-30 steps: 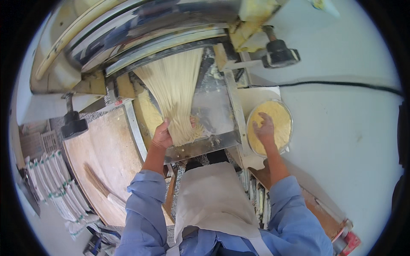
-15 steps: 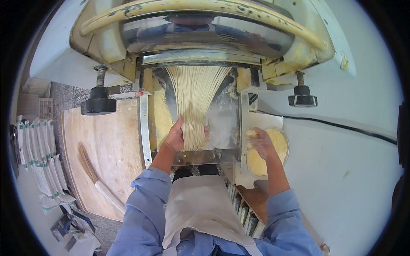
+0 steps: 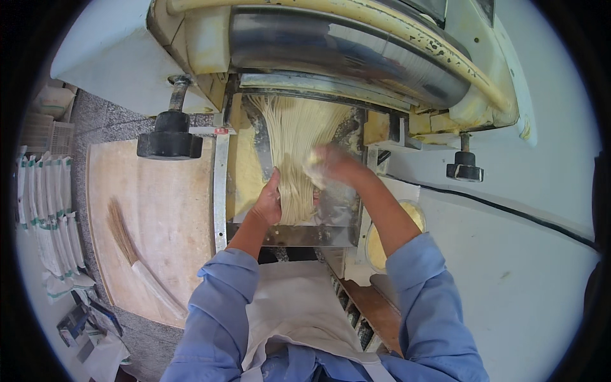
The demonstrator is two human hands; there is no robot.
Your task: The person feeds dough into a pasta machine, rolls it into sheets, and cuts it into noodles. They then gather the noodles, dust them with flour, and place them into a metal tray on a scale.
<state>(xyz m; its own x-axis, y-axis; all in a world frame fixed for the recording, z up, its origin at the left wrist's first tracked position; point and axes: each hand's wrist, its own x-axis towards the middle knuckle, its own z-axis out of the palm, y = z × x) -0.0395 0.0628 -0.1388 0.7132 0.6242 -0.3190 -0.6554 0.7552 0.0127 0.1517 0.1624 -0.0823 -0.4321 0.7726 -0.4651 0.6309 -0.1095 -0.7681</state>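
Noodles (image 3: 294,143) fan down from the machine (image 3: 350,48) above the metal tray (image 3: 331,236), left hand (image 3: 268,205) cupped round their lower stretch, holding them! Right hand (image 3: 332,164), a blur over them; whether it's clenched or loose, can't tell. Looks like dusting now; next calls for spreading evenly, left grip steady.

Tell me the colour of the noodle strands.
The noodle strands are pale cream, best seen in the head view.

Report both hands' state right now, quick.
Left hand: holding the bundle of noodle strands, cupped around it.
Right hand: blurred over the strands; open or closed cannot be told.
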